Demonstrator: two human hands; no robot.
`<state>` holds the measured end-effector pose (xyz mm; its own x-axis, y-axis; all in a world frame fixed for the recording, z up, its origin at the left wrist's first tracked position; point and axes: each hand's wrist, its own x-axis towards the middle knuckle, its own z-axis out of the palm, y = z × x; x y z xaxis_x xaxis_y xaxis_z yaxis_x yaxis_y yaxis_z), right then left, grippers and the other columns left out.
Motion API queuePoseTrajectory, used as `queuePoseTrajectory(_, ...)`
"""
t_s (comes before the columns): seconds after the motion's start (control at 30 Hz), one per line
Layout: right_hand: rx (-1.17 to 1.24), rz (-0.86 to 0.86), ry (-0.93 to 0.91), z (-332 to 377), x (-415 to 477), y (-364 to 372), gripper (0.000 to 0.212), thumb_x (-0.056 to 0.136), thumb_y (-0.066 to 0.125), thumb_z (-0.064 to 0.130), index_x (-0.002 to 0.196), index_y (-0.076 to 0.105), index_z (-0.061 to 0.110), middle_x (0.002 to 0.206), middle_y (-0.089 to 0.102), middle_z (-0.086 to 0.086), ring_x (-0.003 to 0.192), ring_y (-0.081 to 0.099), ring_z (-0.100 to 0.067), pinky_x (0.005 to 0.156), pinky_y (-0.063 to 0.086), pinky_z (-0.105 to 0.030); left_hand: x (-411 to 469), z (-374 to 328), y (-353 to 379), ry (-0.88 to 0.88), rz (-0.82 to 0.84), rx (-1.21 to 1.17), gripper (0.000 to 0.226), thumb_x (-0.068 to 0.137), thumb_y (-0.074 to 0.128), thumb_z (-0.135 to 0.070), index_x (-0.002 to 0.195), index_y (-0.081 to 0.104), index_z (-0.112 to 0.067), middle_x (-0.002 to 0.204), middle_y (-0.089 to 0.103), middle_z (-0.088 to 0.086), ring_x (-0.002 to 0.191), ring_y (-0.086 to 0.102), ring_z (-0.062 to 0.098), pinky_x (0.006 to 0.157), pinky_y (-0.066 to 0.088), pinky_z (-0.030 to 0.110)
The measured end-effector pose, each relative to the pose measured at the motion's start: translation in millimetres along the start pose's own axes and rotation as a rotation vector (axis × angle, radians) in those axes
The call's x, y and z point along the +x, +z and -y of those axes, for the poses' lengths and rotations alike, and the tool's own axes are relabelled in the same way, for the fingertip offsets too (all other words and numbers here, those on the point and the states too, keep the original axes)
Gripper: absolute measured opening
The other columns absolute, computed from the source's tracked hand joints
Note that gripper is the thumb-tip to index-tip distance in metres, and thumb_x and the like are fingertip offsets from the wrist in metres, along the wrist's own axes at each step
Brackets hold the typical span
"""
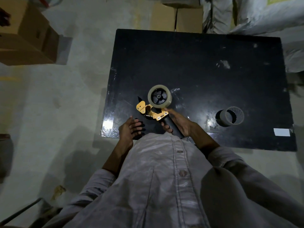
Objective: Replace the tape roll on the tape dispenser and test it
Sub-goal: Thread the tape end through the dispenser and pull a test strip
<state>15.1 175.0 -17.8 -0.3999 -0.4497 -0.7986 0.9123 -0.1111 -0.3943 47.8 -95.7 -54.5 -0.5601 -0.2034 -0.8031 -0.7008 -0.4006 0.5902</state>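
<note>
My right hand [178, 123] grips the black handle of the yellow tape dispenser [153, 112] above the near edge of the black table [197, 63]. A clear tape roll [159, 96] sits on the dispenser's black hub. My left hand [130, 131] hovers just left of the dispenser with its fingers apart, holding nothing. An empty cardboard tape core [231, 118] lies on its side on the table to the right.
A small white label [281, 132] is stuck near the table's near right corner. Cardboard boxes [28, 35] stand on the floor at the far left, more boxes [176, 15] behind the table. Plastic-wrapped bundles [246, 12] fill the far right.
</note>
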Motion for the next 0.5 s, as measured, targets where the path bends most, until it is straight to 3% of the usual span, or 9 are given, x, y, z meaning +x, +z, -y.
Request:
queuePoseTrajectory(0.1,0.15,0.041,-0.018,2.4,-2.3,5.2,0.06,0.1,0.067,0.071,0.107,0.071,0.011,0.09,0.06,-0.006,0.065,0.05,-0.015,0.055,0.041,-0.027,-1.7,-0.6,3.2,0.107,-0.097,0.036,0.031,0.1,0.079,-0.036,0.091,0.084,-0.008,0.074,0.079,0.009,0.06,0.073,0.023,0.057,0.057,0.033)
queuePoseTrajectory(0.17,0.188,0.069,-0.017,7.2,-9.9,6.8,0.066,0.099,0.061,0.076,0.097,0.069,0.011,0.079,0.056,-0.003,0.059,0.049,-0.015,0.058,0.044,-0.03,-0.8,-4.6,6.0,0.183,-0.075,0.077,0.025,0.099,0.082,-0.032,0.093,0.084,-0.008,0.076,0.079,0.01,0.065,0.07,0.023,0.06,0.055,0.034)
queuePoseTrajectory(0.27,0.246,0.124,-0.02,10.3,-19.1,5.3,0.07,0.096,0.058,0.081,0.095,0.065,0.012,0.074,0.048,0.002,0.056,0.045,-0.013,0.06,0.046,-0.032,-8.1,-19.1,14.3,0.33,0.057,0.157,0.019,0.099,0.083,-0.02,0.113,0.081,-0.008,0.095,0.083,0.015,0.076,0.073,0.026,0.061,0.059,0.035)
queuePoseTrajectory(0.37,0.261,0.139,-0.044,6.4,-23.4,7.7,0.071,0.097,0.056,0.083,0.096,0.063,0.012,0.074,0.046,0.003,0.056,0.044,-0.013,0.058,0.046,-0.033,-16.5,-33.5,26.6,0.547,0.177,0.317,0.042,0.1,0.081,-0.012,0.141,0.074,-0.017,0.12,0.081,0.005,0.092,0.077,0.017,0.07,0.064,0.029)
queuePoseTrajectory(0.5,0.255,0.151,-0.064,-2.4,-25.9,12.3,0.072,0.097,0.055,0.084,0.096,0.063,0.013,0.074,0.044,0.003,0.054,0.041,-0.013,0.056,0.043,-0.032,-20.8,-43.9,43.1,0.697,0.196,0.453,0.044,0.099,0.083,-0.018,0.141,0.074,-0.027,0.129,0.08,-0.007,0.112,0.078,0.023,0.085,0.066,0.037)
